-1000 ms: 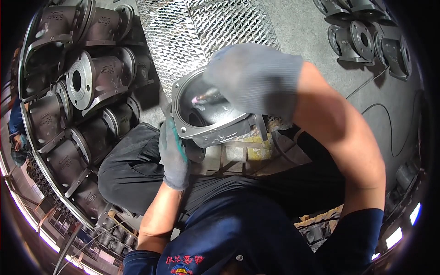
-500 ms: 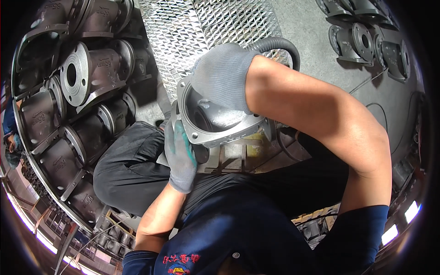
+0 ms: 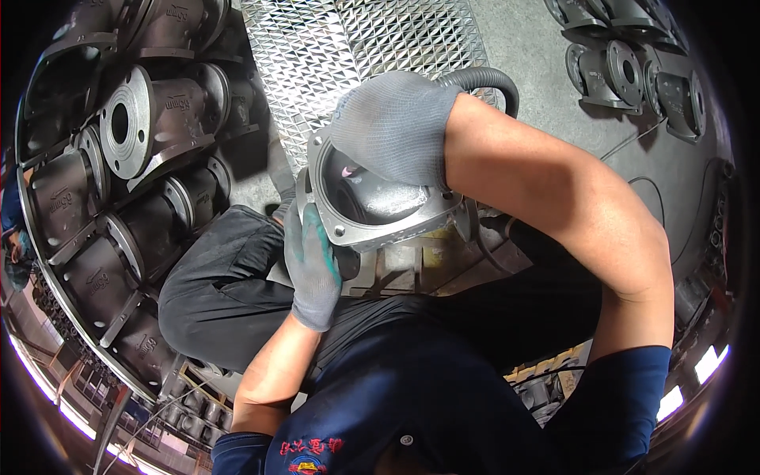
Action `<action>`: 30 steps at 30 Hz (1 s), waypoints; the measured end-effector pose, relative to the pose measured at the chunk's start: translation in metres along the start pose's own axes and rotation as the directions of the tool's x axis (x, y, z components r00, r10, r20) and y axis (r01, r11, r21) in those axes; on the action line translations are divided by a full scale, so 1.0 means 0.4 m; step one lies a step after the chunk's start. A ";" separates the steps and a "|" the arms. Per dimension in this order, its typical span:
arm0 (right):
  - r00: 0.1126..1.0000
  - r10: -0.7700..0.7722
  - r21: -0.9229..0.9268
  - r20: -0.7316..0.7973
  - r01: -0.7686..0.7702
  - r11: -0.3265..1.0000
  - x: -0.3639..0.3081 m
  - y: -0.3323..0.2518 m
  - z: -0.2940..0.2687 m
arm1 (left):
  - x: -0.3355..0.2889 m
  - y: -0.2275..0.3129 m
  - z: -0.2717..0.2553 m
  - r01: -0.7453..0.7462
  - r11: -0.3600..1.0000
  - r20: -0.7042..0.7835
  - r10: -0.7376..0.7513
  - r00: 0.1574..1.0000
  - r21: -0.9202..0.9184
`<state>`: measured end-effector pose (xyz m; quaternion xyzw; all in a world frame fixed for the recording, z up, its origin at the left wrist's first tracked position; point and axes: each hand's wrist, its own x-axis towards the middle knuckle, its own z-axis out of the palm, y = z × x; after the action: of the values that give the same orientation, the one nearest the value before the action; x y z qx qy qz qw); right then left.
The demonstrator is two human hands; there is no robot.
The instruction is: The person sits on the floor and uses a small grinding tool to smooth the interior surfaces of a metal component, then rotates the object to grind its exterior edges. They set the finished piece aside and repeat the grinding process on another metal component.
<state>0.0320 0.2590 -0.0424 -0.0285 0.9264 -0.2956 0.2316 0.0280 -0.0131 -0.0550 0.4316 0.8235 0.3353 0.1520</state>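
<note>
A grey cast-iron valve body [image 3: 388, 232] with a square flanged opening faces up in front of my lap. My left hand [image 3: 314, 269], in a grey glove with a green palm, grips its left end, fingers pointing away from me. Over the far rim arches my gloved right hand [image 3: 396, 127], bent at the wrist, its curled fingers mostly hidden behind its back. Below that hand, inside the cavity, a small pink tip [image 3: 348, 171] shows; whether it is a tool or a fingertip I cannot make out. Bright bare metal shines on the cavity's inner wall.
Dark valve bodies [image 3: 178, 111] are stacked at the left; more castings [image 3: 606, 75] lie on the floor at the far right. Beyond my hands is a metal mesh grate [image 3: 301, 63], with a grey corrugated hose [image 3: 483, 77] beside it. Thin cables [image 3: 629, 146] cross the right floor.
My right hand has shifted slightly right and toward me over the opening, and the pink tip now shows more distinctly. The left hand keeps its grip on the casting, which has barely moved.
</note>
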 end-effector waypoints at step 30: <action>0.989 -0.096 -0.240 -0.115 0.066 0.969 -0.095 -0.098 0.050 | -0.016 -0.020 0.011 0.174 0.969 0.055 -0.167 0.984 -0.176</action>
<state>0.0713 0.2233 -0.0191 -0.0750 0.9656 -0.1943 0.1556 0.0292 -0.0198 -0.0637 0.3502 0.8206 0.3856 0.2352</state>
